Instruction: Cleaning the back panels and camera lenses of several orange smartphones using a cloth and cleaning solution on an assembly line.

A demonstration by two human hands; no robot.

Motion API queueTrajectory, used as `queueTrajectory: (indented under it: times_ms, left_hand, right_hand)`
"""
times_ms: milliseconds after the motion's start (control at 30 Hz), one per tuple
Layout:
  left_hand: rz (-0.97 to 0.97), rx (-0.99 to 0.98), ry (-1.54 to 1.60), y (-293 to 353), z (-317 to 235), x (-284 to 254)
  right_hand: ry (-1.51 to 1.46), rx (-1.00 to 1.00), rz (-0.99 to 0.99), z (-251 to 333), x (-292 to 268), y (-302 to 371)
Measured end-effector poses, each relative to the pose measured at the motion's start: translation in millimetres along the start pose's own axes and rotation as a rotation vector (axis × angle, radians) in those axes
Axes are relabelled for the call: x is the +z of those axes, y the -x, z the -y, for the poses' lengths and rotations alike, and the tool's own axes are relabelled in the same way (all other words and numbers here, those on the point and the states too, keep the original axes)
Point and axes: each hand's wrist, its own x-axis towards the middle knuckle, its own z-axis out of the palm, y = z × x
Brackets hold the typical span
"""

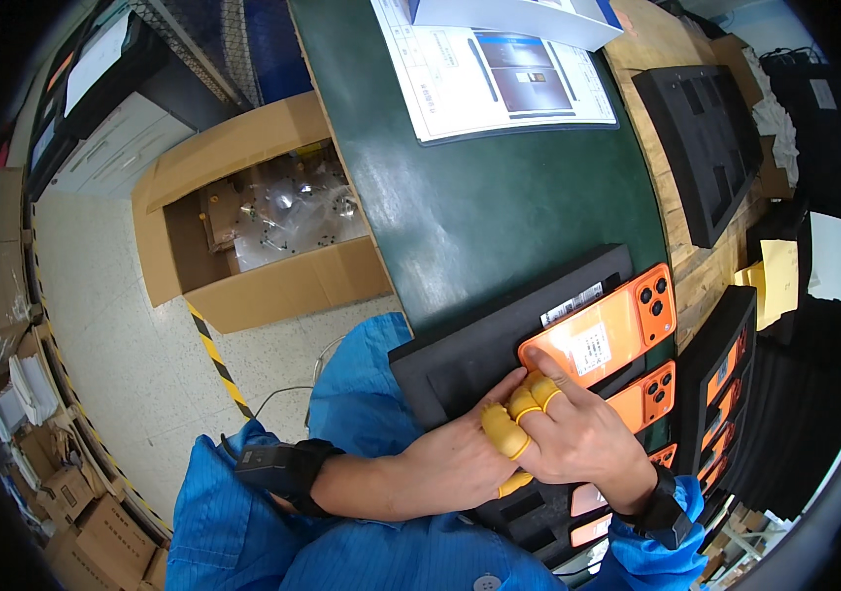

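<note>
An orange phone lies back up over a black foam tray, a white label on its back and its camera block to the right. My right hand is closed, with yellow finger cots on its curled fingers, and crosses over my left hand. Bare fingertips touch or nearly touch the phone's lower left corner. Most of my left hand's fingers are hidden under the right. What the right fingers grip cannot be seen. A second orange phone and several more sit in the tray, partly covered by my right hand.
Green table bears a printed sheet and a white-blue box. An open carton with plastic bags stands left on the floor. Right are an upright black tray, another foam tray with phones and yellow paper.
</note>
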Motion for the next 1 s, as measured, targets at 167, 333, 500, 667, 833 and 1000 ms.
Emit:
queueTrajectory:
  times_ms: [167,333,500,667,833,1000]
  left_hand:
    - [0.035,0.012,-0.014,-0.4,1.2,-2.6]
    - [-0.009,-0.024,-0.026,0.2,-2.3,-0.6]
    - [0.003,-0.039,0.009,1.0,-3.6,0.4]
    - [-0.040,-0.073,0.052,-0.5,-4.2,-1.8]
    - [-0.038,-0.037,0.005,-0.6,-0.9,0.2]
    - [-0.045,-0.018,0.030,-2.0,-1.3,-0.4]
  right_hand:
    - [0.011,0.004,-0.021,0.3,-1.7,-3.3]
    - [-0.011,0.008,-0.041,0.7,2.1,-3.9]
    - [-0.016,0.033,0.002,2.6,0.1,-5.1]
    - [0.031,0.008,0.054,1.8,0.0,-3.0]
    - [0.053,0.002,0.062,2.8,-1.5,-2.4]
    - [-0.012,0.042,-0.036,3.2,0.1,-3.5]
